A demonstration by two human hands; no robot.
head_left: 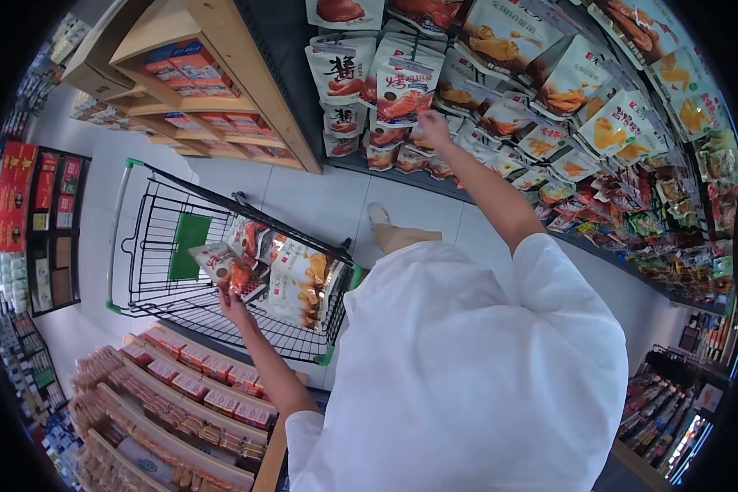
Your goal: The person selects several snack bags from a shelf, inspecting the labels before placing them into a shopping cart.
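My left hand [232, 305] is closed on the edge of a white and red food pouch [220, 264], holding it over the shopping cart [152, 283]. Beneath it in the cart lie several more pouches, among them a white and yellow pouch [290, 283]. Up at the display rack, my right hand [435, 129] has its fingers closed at the lower right corner of a hanging white and red pouch [403, 92]. That pouch hangs in front of others like it. A brown pouch with a large black character [341, 78] hangs just left of it.
Wooden shelves with orange boxes [190, 70] stand left of the rack. A stepped stand of packaged goods [184, 394] borders the cart's near side. My shoe [379, 214] is on the tiled floor [303, 197]. A green panel [190, 246] is inside the cart.
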